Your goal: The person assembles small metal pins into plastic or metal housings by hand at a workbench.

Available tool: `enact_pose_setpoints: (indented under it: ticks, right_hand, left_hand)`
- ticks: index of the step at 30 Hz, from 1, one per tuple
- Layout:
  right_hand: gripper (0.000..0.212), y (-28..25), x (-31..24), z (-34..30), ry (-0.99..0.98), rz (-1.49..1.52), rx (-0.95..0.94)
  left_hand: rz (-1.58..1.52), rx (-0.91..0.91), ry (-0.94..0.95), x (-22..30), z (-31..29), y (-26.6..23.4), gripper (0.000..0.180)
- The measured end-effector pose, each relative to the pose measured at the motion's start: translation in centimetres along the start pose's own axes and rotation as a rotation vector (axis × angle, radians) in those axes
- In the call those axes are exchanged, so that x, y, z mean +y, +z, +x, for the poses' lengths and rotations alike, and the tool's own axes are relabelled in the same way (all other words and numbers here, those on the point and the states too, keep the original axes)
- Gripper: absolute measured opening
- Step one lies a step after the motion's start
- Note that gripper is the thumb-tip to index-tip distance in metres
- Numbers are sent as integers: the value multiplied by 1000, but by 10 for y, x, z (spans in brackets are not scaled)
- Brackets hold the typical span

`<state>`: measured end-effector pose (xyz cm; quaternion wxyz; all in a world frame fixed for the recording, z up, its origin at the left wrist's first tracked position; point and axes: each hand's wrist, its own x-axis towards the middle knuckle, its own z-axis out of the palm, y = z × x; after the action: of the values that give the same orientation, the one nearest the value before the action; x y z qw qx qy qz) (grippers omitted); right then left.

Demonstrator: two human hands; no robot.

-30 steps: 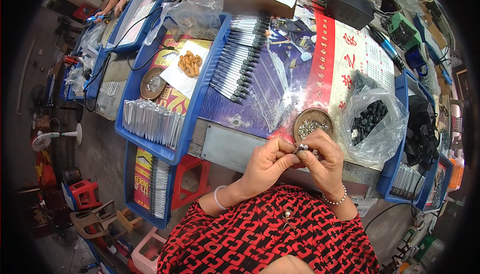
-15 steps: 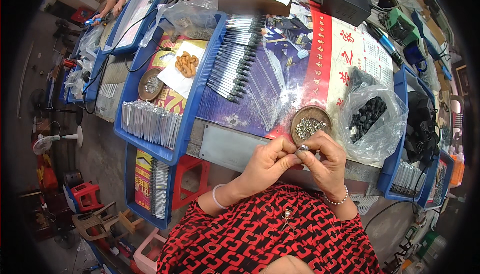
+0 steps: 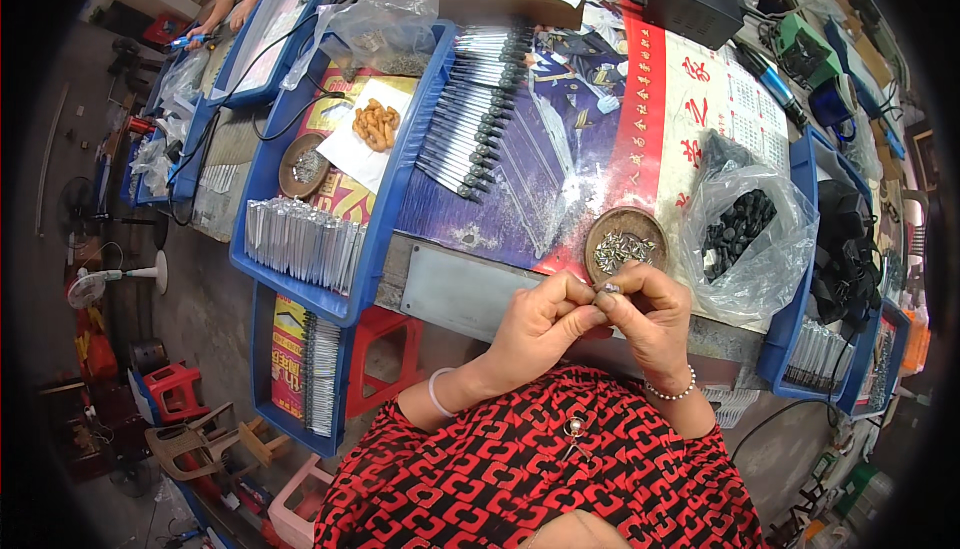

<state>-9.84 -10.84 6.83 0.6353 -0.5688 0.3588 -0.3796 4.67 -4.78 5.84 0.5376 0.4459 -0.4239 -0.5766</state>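
Observation:
My left hand (image 3: pixel 545 324) and my right hand (image 3: pixel 648 317) meet at the near edge of the workbench, thumbs and forefingers pinched together. Between the fingertips is a small shiny metal piece (image 3: pixel 608 290); the fingers cover most of it, so its exact kind does not show. Just beyond the hands stands a round brown dish (image 3: pixel 627 217) of small silvery metal parts. To the right of that dish lies a clear plastic bag (image 3: pixel 745 229) with black pieces inside.
At the left, a blue tray (image 3: pixel 375 259) holds flat silver strips (image 3: pixel 303 246), orange-brown pieces (image 3: pixel 376 126) on white paper and a small dish (image 3: pixel 303 166). Slender rods with dark ends (image 3: pixel 470 114) lie beside it. Another blue tray (image 3: pixel 812 344) is at right. A person's hand (image 3: pixel 240 17) shows far left.
The hands stay in nearly the same place. My fingertips have shifted slightly around the small metal piece, which shows less now.

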Motion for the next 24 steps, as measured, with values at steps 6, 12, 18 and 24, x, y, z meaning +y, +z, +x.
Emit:
enact_pose_setpoints:
  ticks: [6,12,18,24]
  right_hand:
    - [9,-2,-2,1,-31,-48,-18]
    - [9,-4,-1,1,34,-9,-10]
    - [11,-8,3,-1,-43,-70,11]
    - [10,-13,1,1,-103,-116,5]
  left_hand:
    - [7,-7,-14,4,2,1,10]
    - [-16,4,-46,0,2,4,11]
    - [-6,16,-12,-6,3,9,12]
    - [-97,-23,-42,-7,5,10,10]
